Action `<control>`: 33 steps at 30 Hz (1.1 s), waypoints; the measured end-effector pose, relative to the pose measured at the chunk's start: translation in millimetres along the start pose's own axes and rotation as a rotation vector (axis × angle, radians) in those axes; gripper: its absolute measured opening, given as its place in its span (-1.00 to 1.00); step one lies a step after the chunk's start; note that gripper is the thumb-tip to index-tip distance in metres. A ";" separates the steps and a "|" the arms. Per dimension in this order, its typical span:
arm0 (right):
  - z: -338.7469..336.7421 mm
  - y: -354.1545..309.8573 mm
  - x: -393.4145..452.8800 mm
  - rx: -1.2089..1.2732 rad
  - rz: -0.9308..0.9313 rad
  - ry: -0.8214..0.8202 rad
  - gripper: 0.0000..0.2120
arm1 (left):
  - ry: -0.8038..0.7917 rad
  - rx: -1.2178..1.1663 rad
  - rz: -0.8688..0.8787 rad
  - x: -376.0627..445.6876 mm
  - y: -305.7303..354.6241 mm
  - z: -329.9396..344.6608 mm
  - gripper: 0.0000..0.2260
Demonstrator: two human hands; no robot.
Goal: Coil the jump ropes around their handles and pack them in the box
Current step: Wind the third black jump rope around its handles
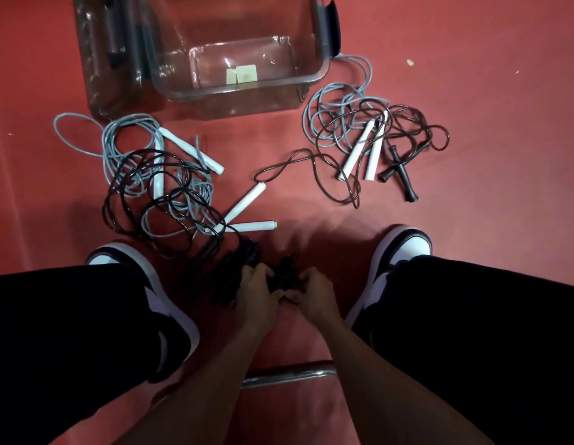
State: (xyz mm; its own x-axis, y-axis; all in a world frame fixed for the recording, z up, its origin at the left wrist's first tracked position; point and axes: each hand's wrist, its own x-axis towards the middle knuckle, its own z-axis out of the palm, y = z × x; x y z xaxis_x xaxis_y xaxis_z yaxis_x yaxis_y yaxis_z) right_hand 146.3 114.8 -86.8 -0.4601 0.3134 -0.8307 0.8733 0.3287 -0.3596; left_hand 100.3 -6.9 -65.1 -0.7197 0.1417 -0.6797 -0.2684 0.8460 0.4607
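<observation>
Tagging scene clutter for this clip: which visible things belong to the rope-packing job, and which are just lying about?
Job:
black rope, held by left hand and right hand
left rope tangle
right rope tangle
clear box

Lying about:
yellow scraps on the floor
metal bar

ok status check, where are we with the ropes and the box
Left hand and right hand both gripping black jump rope, mid-coil. Clear plastic box holds no ropes. Loose tangled ropes left and right.

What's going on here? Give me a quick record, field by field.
hands: left hand and right hand both grip a black jump rope
box: clear box, no ropes inside
left pile: grey and black ropes, tangled
right pile: grey and brown ropes, tangled
floor: red
</observation>
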 end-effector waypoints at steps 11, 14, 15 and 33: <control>-16.9 -12.6 1.4 -0.040 -0.025 -0.069 -0.56 | 0.057 0.140 0.038 -3.2 7.4 -12.9 -0.71; -27.9 -24.5 -1.9 -0.050 -0.057 -0.030 -0.61 | 0.070 0.126 0.033 -4.1 12.2 -23.0 -0.75; -32.7 -30.2 -3.8 -0.054 -0.077 -0.007 -0.63 | 0.066 0.124 0.033 -4.0 14.8 -28.2 -0.78; -63.8 -124.9 -22.0 -0.036 -0.312 0.074 -0.78 | 0.155 0.088 -0.003 3.6 29.8 -106.7 -0.85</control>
State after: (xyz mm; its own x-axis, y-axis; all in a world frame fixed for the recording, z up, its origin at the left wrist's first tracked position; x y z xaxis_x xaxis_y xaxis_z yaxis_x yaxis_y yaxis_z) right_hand 37.1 123.8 3.5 -0.7166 0.2558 -0.6488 0.6822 0.4505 -0.5759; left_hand 21.4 -36.0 7.1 -0.8107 0.0640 -0.5819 -0.2188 0.8889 0.4025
